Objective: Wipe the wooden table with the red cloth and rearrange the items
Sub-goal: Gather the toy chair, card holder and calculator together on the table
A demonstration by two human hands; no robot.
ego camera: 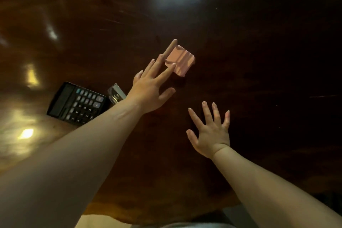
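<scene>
A person leans over the dark, glossy wooden table [259, 42], both bare forearms stretched out across it. The left hand [149, 90] reaches toward the middle of the table with its fingers [166, 71] straight and spread, holding nothing. The tip of its forefinger lies over the near left edge of a small pink object [182, 61], though real contact cannot be told from this angle. The pink object sits on the table near its centre. It is a squarish ridged piece with a slim, darker rod-like part at its far left corner, and what it is cannot be made out. The right hand [211, 135] is nearer the person and well to the right of the left hand, palm down over bare wood. Its fingers are fanned wide and straight and grip nothing; whether the palm rests on the surface or hovers just above it is unclear. A black calculator [79, 103] lies face up and turned at an angle on the left side of the table, beside the left forearm. Just beside its far right corner stands a small pale, partly see-through box [116, 92], its near end hidden behind the forearm; its contents are too blurred to tell. Bright patches of reflected light show on the wood at the left and at the far edge
</scene>
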